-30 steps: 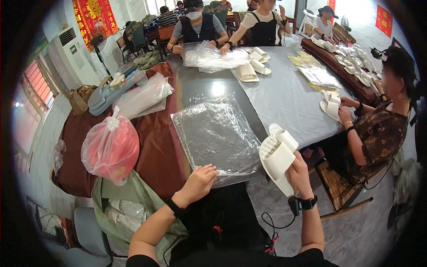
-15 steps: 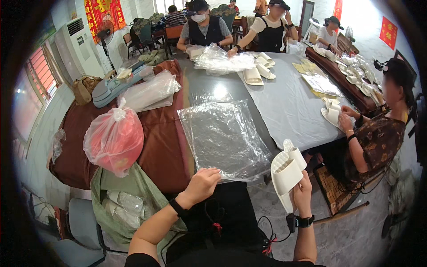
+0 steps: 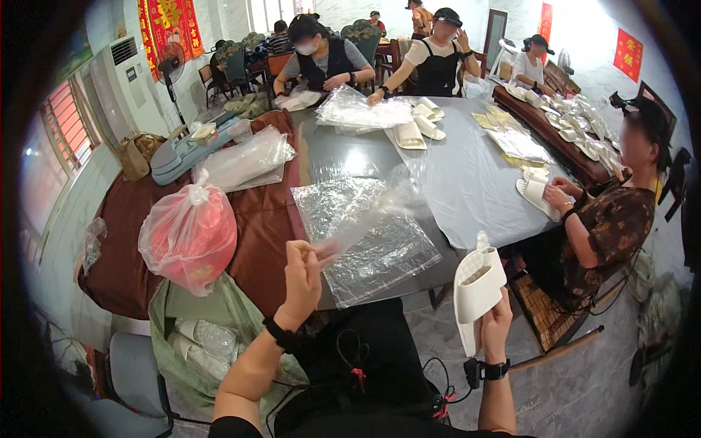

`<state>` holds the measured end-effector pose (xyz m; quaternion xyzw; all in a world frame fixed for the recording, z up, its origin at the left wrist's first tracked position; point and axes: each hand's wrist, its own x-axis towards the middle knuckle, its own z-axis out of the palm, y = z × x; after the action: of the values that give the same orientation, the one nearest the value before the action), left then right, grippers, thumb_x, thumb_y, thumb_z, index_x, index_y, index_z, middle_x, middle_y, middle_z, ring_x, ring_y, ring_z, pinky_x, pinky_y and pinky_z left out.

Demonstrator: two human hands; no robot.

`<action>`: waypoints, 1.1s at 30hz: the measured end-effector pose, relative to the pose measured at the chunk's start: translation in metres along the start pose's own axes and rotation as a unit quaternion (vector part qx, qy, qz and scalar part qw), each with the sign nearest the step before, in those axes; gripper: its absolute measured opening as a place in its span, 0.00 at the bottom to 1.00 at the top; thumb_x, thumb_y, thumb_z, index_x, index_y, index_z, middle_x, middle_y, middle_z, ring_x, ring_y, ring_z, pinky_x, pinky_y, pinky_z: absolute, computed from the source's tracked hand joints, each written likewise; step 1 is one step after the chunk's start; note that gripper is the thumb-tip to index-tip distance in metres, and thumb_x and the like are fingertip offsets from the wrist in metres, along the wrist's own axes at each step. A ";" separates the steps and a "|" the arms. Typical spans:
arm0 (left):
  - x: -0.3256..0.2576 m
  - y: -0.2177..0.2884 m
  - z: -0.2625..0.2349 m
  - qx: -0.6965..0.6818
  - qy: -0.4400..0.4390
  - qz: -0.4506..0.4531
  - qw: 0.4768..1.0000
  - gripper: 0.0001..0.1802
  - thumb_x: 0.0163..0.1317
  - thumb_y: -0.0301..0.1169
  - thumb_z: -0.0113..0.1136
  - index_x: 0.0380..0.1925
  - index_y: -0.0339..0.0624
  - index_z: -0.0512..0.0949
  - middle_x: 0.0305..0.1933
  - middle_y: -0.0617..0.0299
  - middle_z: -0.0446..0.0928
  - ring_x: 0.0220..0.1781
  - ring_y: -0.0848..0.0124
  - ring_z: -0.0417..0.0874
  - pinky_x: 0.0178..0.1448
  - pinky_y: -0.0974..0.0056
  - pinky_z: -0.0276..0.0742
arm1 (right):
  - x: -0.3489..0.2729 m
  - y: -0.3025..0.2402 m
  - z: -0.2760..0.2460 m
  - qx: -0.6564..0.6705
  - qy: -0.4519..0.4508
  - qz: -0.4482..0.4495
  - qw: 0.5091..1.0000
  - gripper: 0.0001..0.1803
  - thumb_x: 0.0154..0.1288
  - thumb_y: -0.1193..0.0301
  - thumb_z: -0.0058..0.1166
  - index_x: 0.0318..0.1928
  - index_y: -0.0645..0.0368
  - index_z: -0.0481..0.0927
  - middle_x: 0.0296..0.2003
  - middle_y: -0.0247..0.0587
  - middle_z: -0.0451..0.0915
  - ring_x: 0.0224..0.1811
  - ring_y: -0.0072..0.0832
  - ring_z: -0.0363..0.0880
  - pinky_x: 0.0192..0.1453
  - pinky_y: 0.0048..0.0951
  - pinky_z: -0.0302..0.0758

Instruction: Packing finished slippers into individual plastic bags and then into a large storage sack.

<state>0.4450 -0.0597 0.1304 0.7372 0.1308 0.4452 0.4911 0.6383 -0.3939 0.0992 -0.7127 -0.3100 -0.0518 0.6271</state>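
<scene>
The person's left grip pinches a motion-blurred clear bag above flat clear plastic on the counter; the right grip is closed around cream slippers, right of the counter's near end.

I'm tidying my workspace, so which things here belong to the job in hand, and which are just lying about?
In the job:
- pale slippers, in the right hand
- blurred clear plastic, in the left hand
- flat clear plastic in front

Apparently just lying about:
- knotted bag with red contents
- brown bag
</scene>
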 end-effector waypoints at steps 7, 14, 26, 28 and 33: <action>0.016 0.022 -0.009 -0.248 0.012 -0.117 0.962 0.04 0.83 0.29 0.30 0.48 0.41 0.56 0.58 0.38 0.76 0.58 0.51 0.85 0.63 0.53 0.84 | 0.008 -0.023 0.012 0.005 -0.035 -0.048 0.998 0.14 0.68 0.83 0.51 0.52 0.69 0.82 0.57 0.48 0.79 0.59 0.40 0.78 0.62 0.34 0.72; 0.010 0.027 -0.004 0.253 -0.174 0.154 0.939 0.06 0.59 0.21 0.55 0.36 0.35 0.71 0.71 0.26 0.61 0.81 0.37 0.52 0.75 0.33 0.55 | 0.008 -0.034 0.023 -0.011 -0.054 -0.087 0.995 0.14 0.67 0.82 0.53 0.51 0.68 0.83 0.53 0.48 0.80 0.54 0.40 0.80 0.56 0.35 0.75; 0.030 -0.004 0.064 0.414 -0.550 0.034 0.724 0.30 0.76 0.55 0.44 0.58 0.42 0.79 0.85 0.52 0.44 0.86 0.43 0.36 0.71 0.13 0.30 | -0.017 -0.020 -0.004 -0.060 0.009 -0.043 0.997 0.15 0.67 0.86 0.50 0.52 0.70 0.81 0.53 0.47 0.79 0.55 0.37 0.80 0.57 0.30 0.73; 0.033 -0.034 0.065 0.281 -0.574 -0.101 0.762 0.38 0.74 0.66 0.38 0.65 0.50 0.76 0.86 0.53 0.43 0.86 0.44 0.34 0.74 0.17 0.29 | -0.019 -0.018 -0.008 -0.038 0.011 -0.013 0.999 0.15 0.66 0.86 0.50 0.52 0.69 0.81 0.54 0.48 0.79 0.57 0.39 0.80 0.60 0.31 0.73; 0.023 -0.051 0.059 0.319 -0.519 -0.003 0.793 0.39 0.68 0.59 0.57 0.73 0.53 0.66 0.84 0.46 0.47 0.85 0.41 0.42 0.75 0.20 0.37 | -0.022 -0.011 -0.020 -0.080 0.009 -0.026 0.996 0.16 0.66 0.87 0.51 0.53 0.69 0.81 0.55 0.48 0.80 0.59 0.40 0.79 0.62 0.33 0.73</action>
<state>0.5169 -0.0564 0.0929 0.9719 -0.0070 -0.0722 0.2239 0.6214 -0.4201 0.1027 -0.7516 -0.3177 -0.0991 0.5695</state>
